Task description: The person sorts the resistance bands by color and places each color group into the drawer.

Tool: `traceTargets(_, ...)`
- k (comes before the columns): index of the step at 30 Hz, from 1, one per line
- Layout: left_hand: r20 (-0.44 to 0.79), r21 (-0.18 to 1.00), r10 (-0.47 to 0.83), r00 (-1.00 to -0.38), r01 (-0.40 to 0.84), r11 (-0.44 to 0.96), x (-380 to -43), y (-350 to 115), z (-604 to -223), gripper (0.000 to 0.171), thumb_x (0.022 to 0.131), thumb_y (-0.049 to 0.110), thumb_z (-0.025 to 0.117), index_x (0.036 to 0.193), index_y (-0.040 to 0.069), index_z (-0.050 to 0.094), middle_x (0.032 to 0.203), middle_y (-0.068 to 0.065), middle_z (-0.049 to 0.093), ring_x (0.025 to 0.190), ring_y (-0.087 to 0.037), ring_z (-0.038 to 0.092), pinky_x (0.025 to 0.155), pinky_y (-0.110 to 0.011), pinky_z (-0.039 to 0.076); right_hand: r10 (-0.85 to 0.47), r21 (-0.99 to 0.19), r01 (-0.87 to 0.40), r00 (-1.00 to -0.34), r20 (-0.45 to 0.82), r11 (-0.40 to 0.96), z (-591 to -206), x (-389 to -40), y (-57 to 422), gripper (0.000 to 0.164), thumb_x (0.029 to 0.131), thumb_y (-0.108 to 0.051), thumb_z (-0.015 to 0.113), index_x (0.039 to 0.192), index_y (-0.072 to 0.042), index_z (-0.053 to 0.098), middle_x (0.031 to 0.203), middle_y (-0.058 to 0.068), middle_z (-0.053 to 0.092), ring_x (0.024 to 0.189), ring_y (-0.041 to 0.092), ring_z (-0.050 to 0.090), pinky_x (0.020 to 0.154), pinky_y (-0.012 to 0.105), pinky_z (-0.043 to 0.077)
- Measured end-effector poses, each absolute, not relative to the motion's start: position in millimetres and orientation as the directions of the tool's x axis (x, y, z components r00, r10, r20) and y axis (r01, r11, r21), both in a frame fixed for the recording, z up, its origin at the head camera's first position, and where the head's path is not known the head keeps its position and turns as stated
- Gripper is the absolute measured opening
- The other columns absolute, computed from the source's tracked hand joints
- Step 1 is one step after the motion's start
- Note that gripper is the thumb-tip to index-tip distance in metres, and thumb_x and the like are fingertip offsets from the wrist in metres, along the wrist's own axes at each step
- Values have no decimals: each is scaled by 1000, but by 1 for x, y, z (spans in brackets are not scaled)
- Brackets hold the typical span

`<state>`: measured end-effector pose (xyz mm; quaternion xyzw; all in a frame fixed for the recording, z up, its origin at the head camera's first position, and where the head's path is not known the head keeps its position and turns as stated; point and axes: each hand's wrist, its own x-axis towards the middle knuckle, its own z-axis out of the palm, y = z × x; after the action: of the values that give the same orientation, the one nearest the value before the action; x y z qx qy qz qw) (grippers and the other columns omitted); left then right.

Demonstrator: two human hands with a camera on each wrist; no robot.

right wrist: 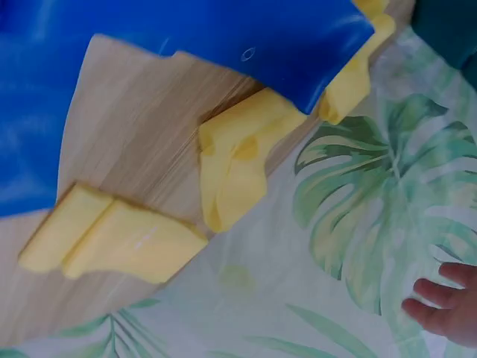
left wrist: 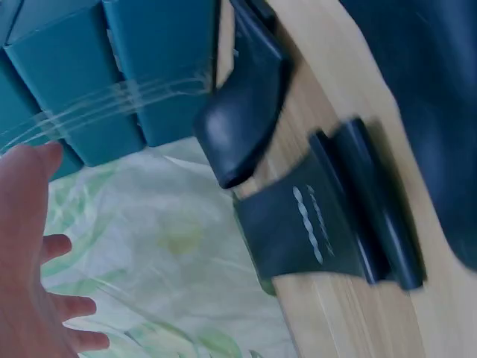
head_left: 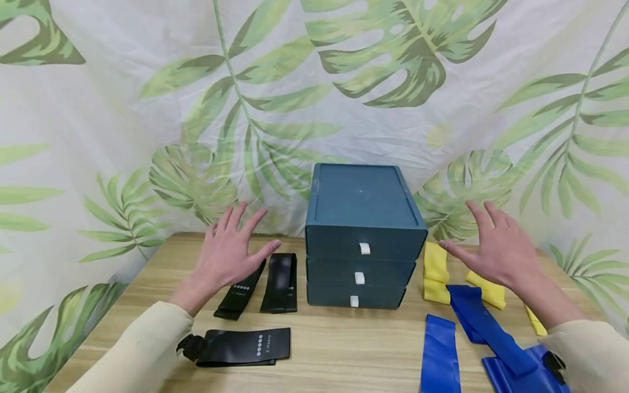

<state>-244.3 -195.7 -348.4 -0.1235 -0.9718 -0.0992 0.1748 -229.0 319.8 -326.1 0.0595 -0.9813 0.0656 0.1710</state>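
My left hand (head_left: 228,254) is raised with fingers spread and holds nothing; it overlaps the back-left table. Nearest it are black exercise bands: one slanted (head_left: 241,292), one upright in view (head_left: 279,284), and one lying crosswise (head_left: 250,347) marked "X-Heavy". On the other side, my right hand (head_left: 506,248) is also raised, empty, its fingers apart. Yellow bands (head_left: 435,273) and blue bands (head_left: 440,352) lie below it. Between the hands stands a dark teal cabinet (head_left: 361,243) with three closed drawers and white pull tabs. The left wrist view shows the thumb and fingertips (left wrist: 74,306) at the edge.
A wooden table (head_left: 344,344) carries everything. Behind it hangs a pale cloth (head_left: 275,114) printed with green leaves. Blue bands (head_left: 496,333) overlap each other at the right front, partly under the right wrist, with a yellow one (head_left: 535,321) beside the sleeve.
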Motion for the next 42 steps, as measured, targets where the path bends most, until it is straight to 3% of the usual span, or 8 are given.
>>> traceTargets(6, 496, 446, 207, -843, 452, 773, -241, -177, -336, 62, 106, 46, 63, 160, 21, 47, 171, -17, 37, 158, -43, 32, 121, -73, 29, -40, -336, -234, -868, 495, 912, -318, -214, 307, 78, 99, -43, 74, 157, 0, 44, 141, 36, 58, 119, 55, 60, 85, 67, 54)
traceTargets(9, 536, 563, 212, -817, 534, 631, -238, -162, -327, 53, 108, 39, 60, 158, 22, 52, 170, -8, 40, 158, -34, 37, 123, -65, 33, 16, -446, -296, -819, 574, 845, -313, -203, 294, 62, 98, -32, 77, 147, -2, 55, 124, 27, 70, 104, 35, 71, 79, 30, 61)
traceTargets(13, 557, 662, 233, -797, 595, 455, -234, -139, -317, 47, 112, 37, 52, 158, 26, 51, 171, 5, 39, 160, -21, 36, 121, -57, 42, 87, -529, -391, -738, 669, 753, -307, -188, 272, 43, 95, -19, 81, 132, -4, 65, 104, 9, 76, 87, -5, 65, 73, -1, 44)
traceTargets(15, 555, 694, 255, -792, 610, 384, -233, -126, -314, 47, 114, 36, 46, 160, 26, 49, 173, 8, 36, 161, -18, 33, 122, -56, 41, 103, -537, -461, -684, 722, 706, -305, -182, 261, 36, 92, -10, 82, 124, -2, 69, 96, -5, 74, 80, -16, 59, 72, 0, 45)
traceTargets(18, 537, 736, 292, -791, 609, 295, -233, -110, -312, 48, 116, 35, 39, 162, 23, 45, 175, 8, 31, 164, -15, 26, 129, -55, 31, 95, -502, -576, -592, 800, 645, -304, -175, 245, 27, 87, 0, 81, 112, 4, 71, 89, -18, 68, 73, -13, 59, 69, 3, 47)
traceTargets(25, 508, 794, 270, -818, 566, 219, -234, -90, -317, 49, 116, 34, 38, 162, 21, 45, 177, 6, 28, 164, -7, 20, 133, -49, 22, -9, -353, -736, -439, 899, 578, -315, -168, 195, 20, 84, -6, 84, 97, 3, 72, 76, 8, 71, 63, 0, 60, 59, 10, 49)
traceTargets(36, 531, 807, 236, -814, 570, 151, -235, -88, -324, 47, 116, 28, 39, 160, 18, 48, 176, 8, 30, 164, -7, 22, 133, -49, 24, 13, -507, -627, -621, 784, 591, -338, -162, 143, 31, 80, -13, 93, 102, -5, 72, 83, 3, 78, 58, 3, 64, 59, 16, 53)
traceTargets(42, 527, 810, 246, -814, 568, 144, -235, -90, -324, 45, 115, 28, 40, 158, 16, 50, 176, 7, 29, 164, -7, 22, 132, -50, 25, 84, -702, -567, -749, 657, 431, -345, -160, 130, 22, 86, -11, 89, 101, -7, 74, 88, 4, 79, 52, 7, 63, 53, 21, 53)
